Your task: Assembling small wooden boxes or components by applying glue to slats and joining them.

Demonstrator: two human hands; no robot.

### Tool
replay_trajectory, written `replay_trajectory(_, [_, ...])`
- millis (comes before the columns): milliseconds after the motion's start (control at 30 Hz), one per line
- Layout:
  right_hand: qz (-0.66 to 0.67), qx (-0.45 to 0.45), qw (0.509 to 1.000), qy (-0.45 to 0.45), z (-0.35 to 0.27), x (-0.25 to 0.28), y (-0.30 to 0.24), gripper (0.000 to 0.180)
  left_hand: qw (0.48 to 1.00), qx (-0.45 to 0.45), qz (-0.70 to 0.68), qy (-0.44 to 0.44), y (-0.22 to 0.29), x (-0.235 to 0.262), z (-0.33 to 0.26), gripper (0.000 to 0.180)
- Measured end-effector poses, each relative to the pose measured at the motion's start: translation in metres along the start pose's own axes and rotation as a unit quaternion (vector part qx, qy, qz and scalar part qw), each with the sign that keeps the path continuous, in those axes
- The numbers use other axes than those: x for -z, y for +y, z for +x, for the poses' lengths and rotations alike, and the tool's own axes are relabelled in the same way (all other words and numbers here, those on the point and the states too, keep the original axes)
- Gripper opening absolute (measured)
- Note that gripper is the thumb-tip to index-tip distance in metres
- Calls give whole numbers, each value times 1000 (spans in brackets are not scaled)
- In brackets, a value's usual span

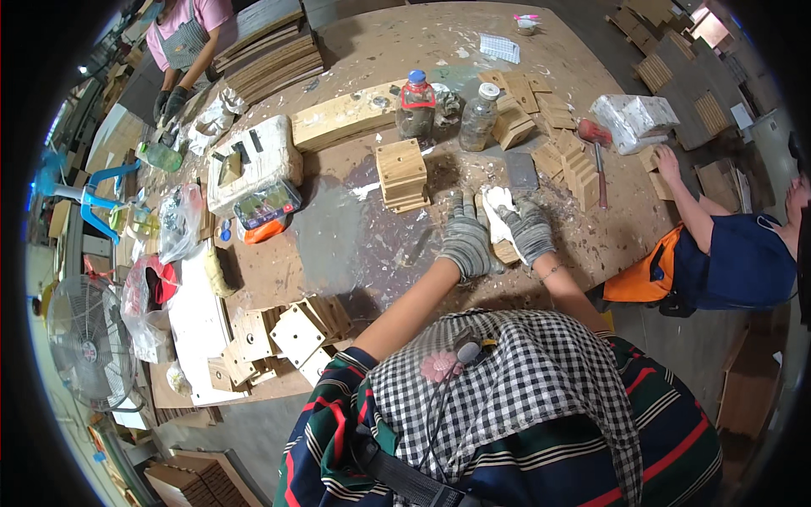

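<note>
Both hands wear grey striped knit gloves and rest close together on the stained worktable [338,245]. Between them lies a small wooden piece [506,252], mostly covered. My left hand [465,237] lies along its left side, fingers stretched forward; its thumb is hard to make out. A bunched white cloth [500,207] is on top of the piece, and my right hand [527,226] is closed on it. Just beyond my left hand stands a stack of square wooden blocks with holes [401,175]. A dark grey flat pad [523,171] lies ahead of my right hand.
Ahead stand a blue-capped bottle [416,108] and a white-capped jar [479,118]. Wooden pieces [578,173] and a hammer [601,176] lie right. More holed blocks [296,335] sit at left front, near a fan [91,342]. Co-workers are at far left and right.
</note>
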State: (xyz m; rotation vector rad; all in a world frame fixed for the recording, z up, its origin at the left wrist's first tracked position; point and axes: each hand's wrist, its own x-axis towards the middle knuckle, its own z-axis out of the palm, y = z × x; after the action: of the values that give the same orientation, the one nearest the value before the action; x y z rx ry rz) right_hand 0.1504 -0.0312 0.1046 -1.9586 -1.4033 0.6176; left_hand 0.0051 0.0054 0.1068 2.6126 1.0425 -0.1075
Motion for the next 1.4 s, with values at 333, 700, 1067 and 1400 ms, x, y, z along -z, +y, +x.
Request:
replay_trajectory(333, [168,-41,985,-15,15,-14,15,33,999,-2,-35,29,-7,-22,9,130])
replay_trajectory(700, [-107,43,988,-100,-5,-7,35,30,1000,12,-14,21,-6,-24,10,127])
replay_trajectory(1067, [-247,100,933,-243,-21,36,24,37,999,-18,34,5,1,5,-5,112])
replay_trajectory(1400, [355,-12,932,-73,-60,-17,56,53,999,9,-6,37,-3,-18,4,117])
